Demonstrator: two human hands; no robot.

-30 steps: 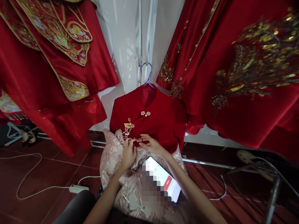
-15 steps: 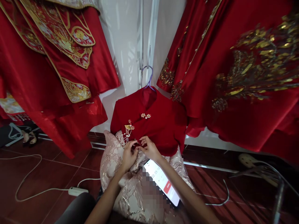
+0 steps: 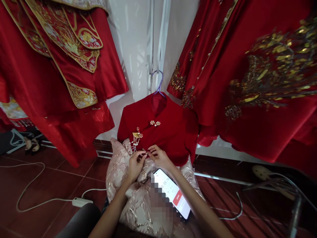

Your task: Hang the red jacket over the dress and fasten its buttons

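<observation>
While the left hand [image 3: 136, 164] and right hand [image 3: 159, 156] pinch the clasp [image 3: 148, 152], keep it level.
It sits at the lower front of the top [image 3: 163, 135]; use light, even pressure.

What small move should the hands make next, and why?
Perhaps pinch the lower beaded ornament to test its hold: the left hand and right hand flank it near the lower edge of the red top, and whether it's secure is unclear.

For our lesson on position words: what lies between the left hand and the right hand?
In the head view, a small beaded ornament lies between the left hand and the right hand, at the lower front of the red top.
</observation>
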